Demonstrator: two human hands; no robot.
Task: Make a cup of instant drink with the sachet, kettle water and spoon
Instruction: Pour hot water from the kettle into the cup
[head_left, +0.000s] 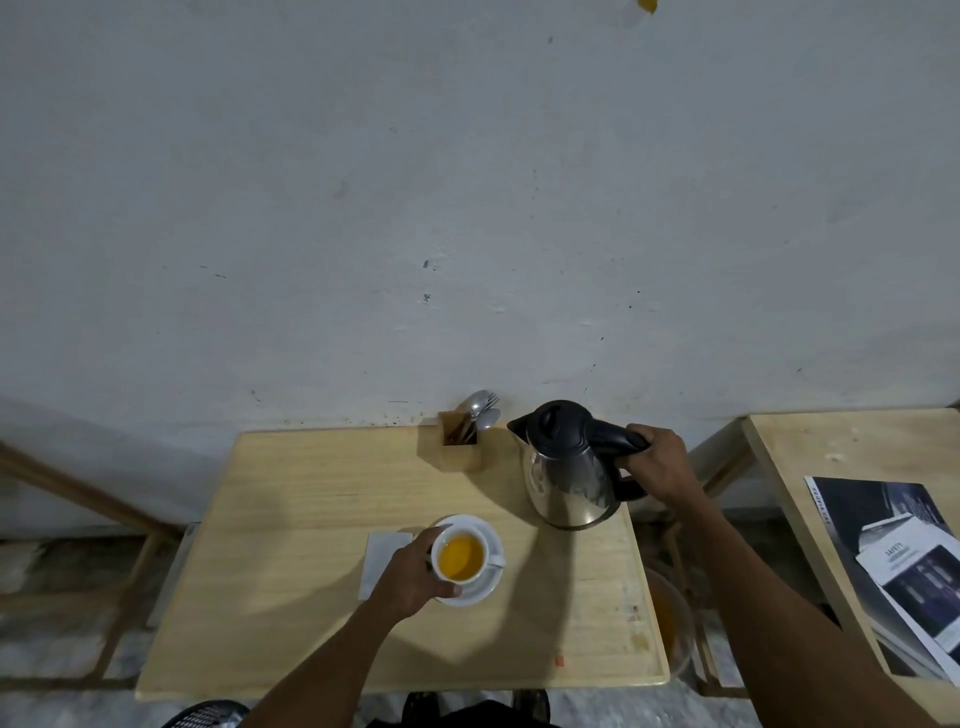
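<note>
A white cup (460, 557) filled with orange-yellow liquid stands on a white saucer (488, 590) near the middle of the wooden table (291, 545). My left hand (415, 574) wraps around the cup's left side. A steel kettle (569, 478) with a black lid and handle stands upright on the table at the right rear, and my right hand (657, 460) grips its handle. A white sachet or paper (382, 556) lies flat just left of the saucer, partly under my left hand. Spoons (480, 410) stick up from a wooden holder (460, 447) at the back.
A pale wall rises right behind the table. A second wooden table (841, 447) at the right carries printed leaflets (904, 566). An orange-tinted bowl (670, 623) sits low between the two tables. Wooden frame rails stand at the left.
</note>
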